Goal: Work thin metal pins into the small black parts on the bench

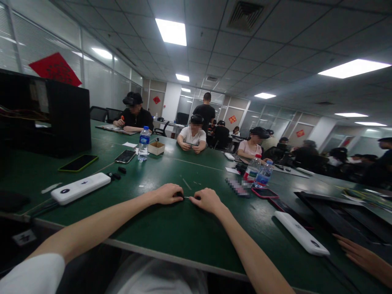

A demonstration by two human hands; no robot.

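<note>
Over the green tabletop [162,232], my two hands face each other, a short gap apart. My left hand [168,193] is closed, thumb and fingers pinched on a small black object [180,195] whose kind is too small to make out. My right hand [207,199] is also closed, its thumb and fingertips pinching the end of a thin, pale, stick-like piece [186,197]. This piece bridges the gap towards the black object; whether the two touch cannot be told. Most of what lies inside both grips is hidden by the fingers.
To the left lie a white power bank [82,188], small black pieces [121,170], phones and a black computer case [69,118]. Bottles, including a blue-capped one [143,143], stand farther off. Another white power bank [301,232] and another person's hand [364,255] are right. People sit opposite.
</note>
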